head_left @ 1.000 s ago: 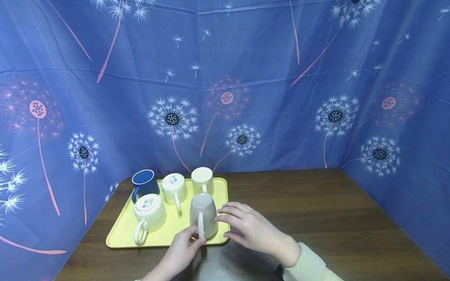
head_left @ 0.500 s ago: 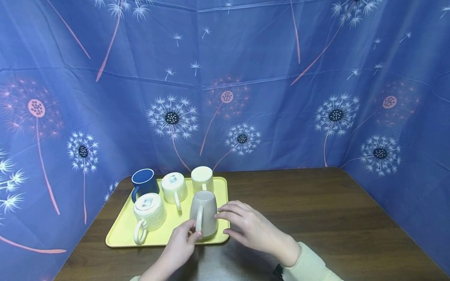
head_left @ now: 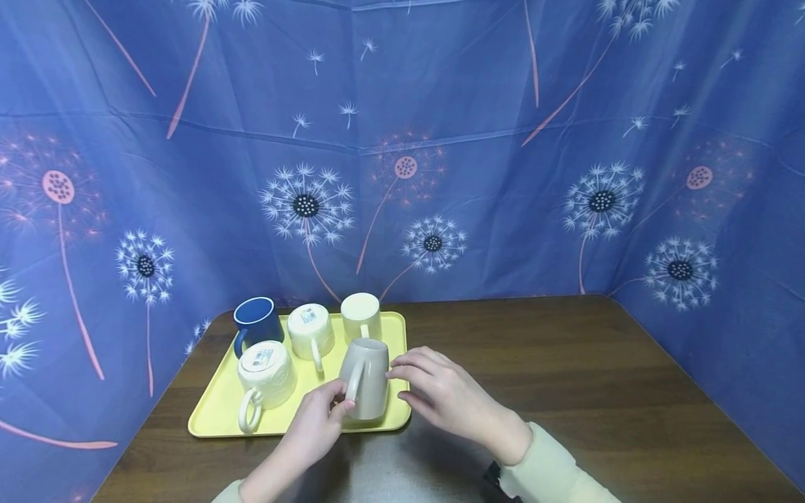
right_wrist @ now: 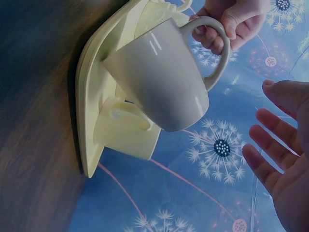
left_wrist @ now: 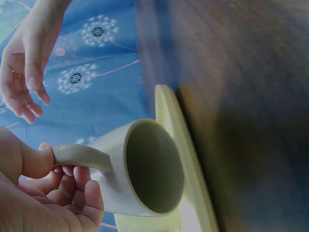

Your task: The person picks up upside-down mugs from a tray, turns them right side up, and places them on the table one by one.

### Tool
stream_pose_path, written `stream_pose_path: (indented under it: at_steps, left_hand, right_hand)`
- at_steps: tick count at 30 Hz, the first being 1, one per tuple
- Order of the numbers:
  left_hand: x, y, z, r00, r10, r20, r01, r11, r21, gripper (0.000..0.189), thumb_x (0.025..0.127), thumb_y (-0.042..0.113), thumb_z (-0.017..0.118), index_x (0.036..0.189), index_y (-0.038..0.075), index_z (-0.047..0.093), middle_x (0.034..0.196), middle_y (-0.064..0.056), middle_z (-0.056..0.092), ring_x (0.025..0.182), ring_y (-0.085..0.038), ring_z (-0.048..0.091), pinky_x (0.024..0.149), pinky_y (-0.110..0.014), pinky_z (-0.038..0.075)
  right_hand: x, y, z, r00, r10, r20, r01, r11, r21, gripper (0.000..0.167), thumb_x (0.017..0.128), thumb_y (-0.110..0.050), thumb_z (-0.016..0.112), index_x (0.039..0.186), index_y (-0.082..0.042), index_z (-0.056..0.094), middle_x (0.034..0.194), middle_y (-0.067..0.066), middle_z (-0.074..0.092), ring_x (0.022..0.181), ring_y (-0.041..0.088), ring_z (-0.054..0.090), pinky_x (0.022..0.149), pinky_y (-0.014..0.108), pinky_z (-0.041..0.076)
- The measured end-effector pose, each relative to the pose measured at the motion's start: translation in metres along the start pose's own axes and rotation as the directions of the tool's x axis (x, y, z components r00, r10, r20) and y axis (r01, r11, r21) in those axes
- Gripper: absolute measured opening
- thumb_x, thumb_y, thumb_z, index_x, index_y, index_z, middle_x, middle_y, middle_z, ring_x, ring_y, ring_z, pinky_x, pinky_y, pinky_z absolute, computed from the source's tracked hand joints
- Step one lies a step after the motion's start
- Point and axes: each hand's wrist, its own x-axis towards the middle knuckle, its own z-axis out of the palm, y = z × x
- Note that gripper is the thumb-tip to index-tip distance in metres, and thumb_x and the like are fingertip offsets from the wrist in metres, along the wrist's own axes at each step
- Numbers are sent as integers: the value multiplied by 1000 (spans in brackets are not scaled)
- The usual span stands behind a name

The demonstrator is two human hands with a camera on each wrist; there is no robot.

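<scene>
A grey mug (head_left: 370, 381) leans base-up over the front right of the yellow tray (head_left: 210, 412). In the left wrist view its open mouth faces down toward the tray and the near side. My left hand (head_left: 317, 419) pinches the mug's handle (left_wrist: 79, 155) between thumb and fingers. Beside the mug's right side is my right hand (head_left: 446, 395), fingers spread and slightly bent. The right wrist view shows those fingers (right_wrist: 273, 171) apart from the mug. Whether the mug's rim still touches the tray, I cannot tell.
Also on the tray are a blue mug (head_left: 259, 323), upright, two white mugs turned base-up, one at the back (head_left: 310, 332) and one at the front left (head_left: 267, 377), and another pale mug (head_left: 361, 316) at back right. The brown table (head_left: 566, 391) extends right; a blue dandelion-print cloth (head_left: 503, 175) hangs behind.
The left hand has moved slightly left and up with the handle, and the grey mug has gone from standing base-up to tilting. The right hand stays about where it was.
</scene>
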Motion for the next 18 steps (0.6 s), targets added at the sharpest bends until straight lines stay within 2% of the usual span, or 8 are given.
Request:
stream_pose_path:
  at_steps: [11, 18]
  left_hand:
    - [6, 23, -16, 996, 37, 75, -37, 999, -6, 5, 86, 7, 63, 84, 3, 61, 77, 0, 63, 68, -9, 53, 59, -22, 45]
    - [7, 36, -21, 987, 78, 139, -78, 997, -3, 5, 88, 5, 60, 84, 5, 61, 77, 0, 63, 67, -7, 52, 58, -22, 45]
  right_hand:
    - [8, 1, 1, 999, -21, -36, 20, 999, -29, 35, 75, -9, 76, 107, -10, 64, 108, 0, 62, 98, 13, 57, 87, 26, 48]
    - [13, 0, 0, 997, -25, -66, 23, 999, -23, 32, 75, -7, 76, 105, -11, 65, 105, -1, 63, 93, 12, 57, 84, 23, 48]
